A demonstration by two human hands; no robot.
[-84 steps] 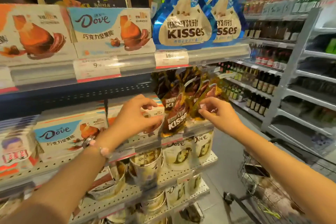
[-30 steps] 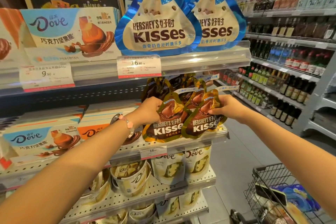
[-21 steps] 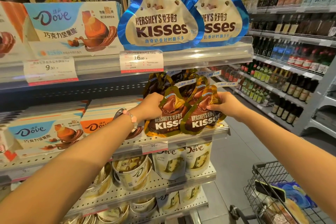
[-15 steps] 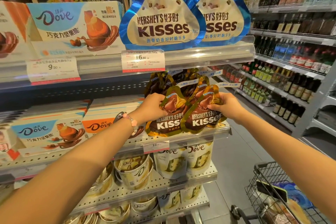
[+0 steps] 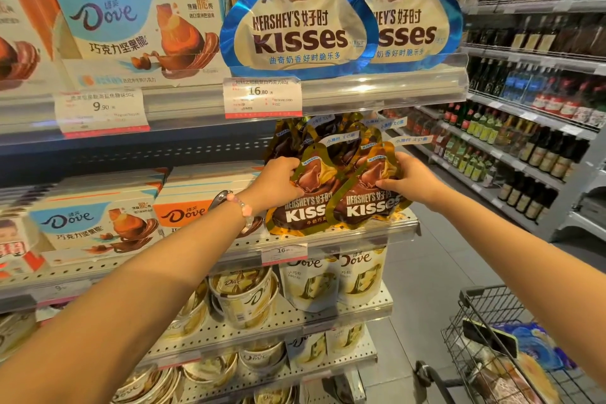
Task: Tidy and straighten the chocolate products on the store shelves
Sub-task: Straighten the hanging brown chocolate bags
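The left hand (image 5: pixel 278 179) is pinching the left brown Hershey's Kisses bag (image 5: pixel 303 203) and the right hand (image 5: pixel 408 179) is pinching the right brown Hershey's Kisses bag (image 5: pixel 369 203), both bags standing tip-up, overlapping, between the hands on the middle shelf (image 5: pixel 360 234).

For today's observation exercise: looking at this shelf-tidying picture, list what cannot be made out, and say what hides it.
Head view:
- Rear brown Kisses bags: how many is unclear, the front brown Kisses bags cover them.
- Left hand fingertips: tucked behind the bags.
- Lower price tag: print too small and blurred.
- Orange Dove box: partly covered by the left wrist.
- Cart: cut off by the frame's bottom edge.
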